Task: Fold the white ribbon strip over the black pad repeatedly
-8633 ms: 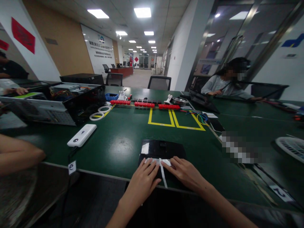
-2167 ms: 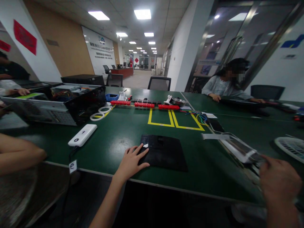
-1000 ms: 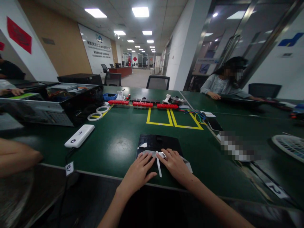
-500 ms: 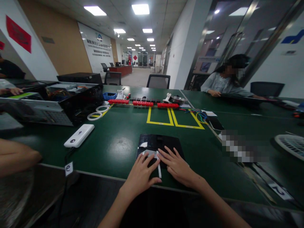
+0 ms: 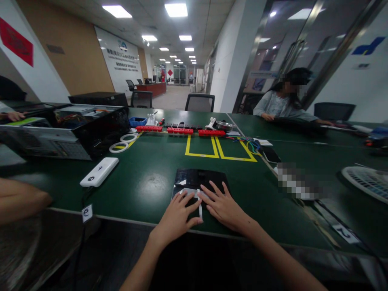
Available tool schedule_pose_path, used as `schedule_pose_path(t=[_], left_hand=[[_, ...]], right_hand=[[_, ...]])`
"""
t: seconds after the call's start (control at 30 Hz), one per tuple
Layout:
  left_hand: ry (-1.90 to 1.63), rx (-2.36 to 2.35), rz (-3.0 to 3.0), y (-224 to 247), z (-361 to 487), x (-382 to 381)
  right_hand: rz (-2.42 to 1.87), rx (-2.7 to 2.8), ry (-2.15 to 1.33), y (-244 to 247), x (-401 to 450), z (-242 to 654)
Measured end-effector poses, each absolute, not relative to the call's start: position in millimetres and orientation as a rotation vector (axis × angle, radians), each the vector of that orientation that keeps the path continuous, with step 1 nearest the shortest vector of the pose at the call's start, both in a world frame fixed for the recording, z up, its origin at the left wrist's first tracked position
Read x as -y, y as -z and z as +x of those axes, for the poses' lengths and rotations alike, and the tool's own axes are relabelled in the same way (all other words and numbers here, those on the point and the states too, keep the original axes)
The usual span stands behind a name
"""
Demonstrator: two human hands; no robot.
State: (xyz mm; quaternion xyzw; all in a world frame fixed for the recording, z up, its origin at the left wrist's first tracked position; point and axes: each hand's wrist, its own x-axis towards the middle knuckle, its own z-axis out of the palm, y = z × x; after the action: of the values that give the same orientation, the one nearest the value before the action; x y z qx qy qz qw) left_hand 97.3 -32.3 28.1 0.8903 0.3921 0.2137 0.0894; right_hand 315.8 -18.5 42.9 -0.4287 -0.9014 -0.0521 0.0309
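1. Where the green table (image 5: 151, 163) comes closest to me in the head view, a black panel (image 5: 209, 176) lies flat near the middle of its near edge, partly covered by both my hands.
2. My left hand (image 5: 178, 212) is open, palm down, with the fingers slightly bent and a little apart; their tips touch a pale strip (image 5: 190, 190) on the panel, and the thumb points toward my right. I cannot tell whether anything is caught under the tips.
3. My right hand (image 5: 226, 208) is open too, its fingers fanned wide over the panel's right part, with no grip that I can see.
4. Between my hands, a narrow white strip (image 5: 200, 212) runs toward the near edge; a small white patch (image 5: 182, 182) shows on the panel's far left part.
5. Toward the table's left edge sit a white device (image 5: 99, 171) marked with a number, two white rings (image 5: 119, 147) and an open computer case (image 5: 60, 139).
6. Beyond the panel, yellow outlines (image 5: 201, 155) mark the surface, with red bars (image 5: 180, 131) in a row behind them.
7. To the right lie a dark phone (image 5: 270, 154) and a white grille (image 5: 368, 182); past them, a person (image 5: 280, 99) sits at the far side.
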Motion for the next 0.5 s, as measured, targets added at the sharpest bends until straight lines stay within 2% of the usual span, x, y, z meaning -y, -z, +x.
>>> schedule_pose_path(t=[0.1,0.23,0.5], left_hand=[[-0.723,-1.109,2.448,-36.0,81.0,26.1],[-0.954,-1.367,2.280,-32.1,56.2,10.7],[-1.012,-1.481,2.326,3.3,40.6,-7.0]], right_hand=[[-1.313,2.739,0.034,-48.9,16.1,315.8],[-1.341,2.591,-0.092,-62.0,12.2,301.1],[-1.172,2.811,-0.047,-50.7,3.7,245.8]])
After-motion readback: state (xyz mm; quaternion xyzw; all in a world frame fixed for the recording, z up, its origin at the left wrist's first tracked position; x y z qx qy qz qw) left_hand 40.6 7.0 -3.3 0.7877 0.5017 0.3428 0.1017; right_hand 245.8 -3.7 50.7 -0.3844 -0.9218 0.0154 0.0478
